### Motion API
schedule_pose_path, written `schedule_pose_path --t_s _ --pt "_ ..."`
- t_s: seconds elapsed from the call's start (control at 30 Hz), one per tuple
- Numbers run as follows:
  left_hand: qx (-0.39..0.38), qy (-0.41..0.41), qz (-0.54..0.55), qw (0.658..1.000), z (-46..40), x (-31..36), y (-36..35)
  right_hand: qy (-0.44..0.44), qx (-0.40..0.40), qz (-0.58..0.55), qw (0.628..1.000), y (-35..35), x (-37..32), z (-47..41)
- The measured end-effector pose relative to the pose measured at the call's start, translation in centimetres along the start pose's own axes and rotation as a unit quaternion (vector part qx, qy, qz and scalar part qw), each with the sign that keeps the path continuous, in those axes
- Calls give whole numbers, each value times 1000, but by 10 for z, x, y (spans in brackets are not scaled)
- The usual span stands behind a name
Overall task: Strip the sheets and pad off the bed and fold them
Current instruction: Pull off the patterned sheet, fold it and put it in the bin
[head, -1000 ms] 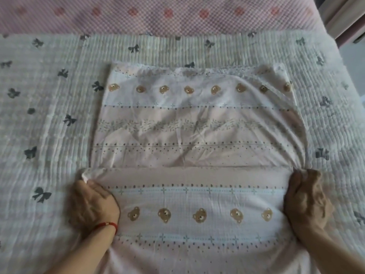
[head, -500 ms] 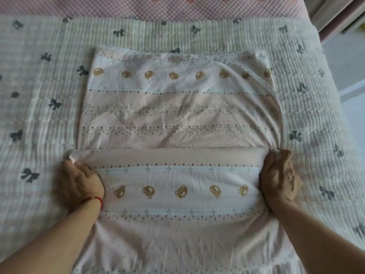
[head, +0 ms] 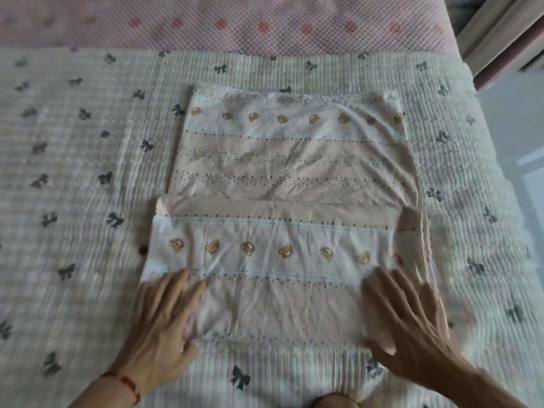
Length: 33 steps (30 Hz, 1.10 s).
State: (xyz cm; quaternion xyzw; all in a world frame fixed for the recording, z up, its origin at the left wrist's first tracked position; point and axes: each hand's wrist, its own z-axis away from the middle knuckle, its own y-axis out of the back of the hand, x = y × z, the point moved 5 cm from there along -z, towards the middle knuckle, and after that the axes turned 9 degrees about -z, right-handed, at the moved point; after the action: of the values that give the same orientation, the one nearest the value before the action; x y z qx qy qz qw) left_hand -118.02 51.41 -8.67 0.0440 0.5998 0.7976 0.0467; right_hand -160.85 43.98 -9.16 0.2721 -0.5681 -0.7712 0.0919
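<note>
Head view, and your left hand [head: 164, 316] lies flat, fingers straight and spread, pressing the near left part of the bear-print sheet [head: 282, 201]. Your right hand [head: 412, 322] does the same on the near right part, fingers splayed and a little blurred, holding nothing. The sheet sits mid-bed on the quilted bow-print pad [head: 73, 172], partly folded: its near part is turned over onto the far part, with the fold edge [head: 279, 209] running straight across the middle. A red cord bracelet [head: 128, 384] shows on your left wrist. Beyond the pad's far edge there is a pink checked cover [head: 235, 22].

My read is that you're smoothing this fold flat before the next one. Watch the right side: the sheet's edge curves and bunches there, and it doesn't line up with the layer beneath. Press that in as it is and I'd expect a lopsided bundle. The cloth is thin and creased, so a hard sideways sweep could drag the top layer off square or push a ridge toward the fold. The soft pad beneath may ripple along with it. The pad itself is not yet stripped.
</note>
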Motion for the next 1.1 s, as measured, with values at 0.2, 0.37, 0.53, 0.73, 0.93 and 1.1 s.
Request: schedule_pose_path --t_s 0.2,0.37,0.53,0.73,0.93,1.1 --pt "-96 86 -53 990 -14 -16 -22 -65 -66 50 994 -5 19 18" --pt "-9 78 -47 996 -22 -13 26 -73 -15 -16 997 23 6 13" --pt "-10 99 -14 995 1 -9 105 -112 -17 -27 993 78 8 23" --pt "-145 101 14 984 62 -3 151 -175 -57 -89 979 123 -18 90" --pt "-199 106 152 962 114 -19 165 -207 15 -153 966 164 -25 134" --pt "1 254 289 923 59 -47 211 -262 179 -242 917 211 -9 73"
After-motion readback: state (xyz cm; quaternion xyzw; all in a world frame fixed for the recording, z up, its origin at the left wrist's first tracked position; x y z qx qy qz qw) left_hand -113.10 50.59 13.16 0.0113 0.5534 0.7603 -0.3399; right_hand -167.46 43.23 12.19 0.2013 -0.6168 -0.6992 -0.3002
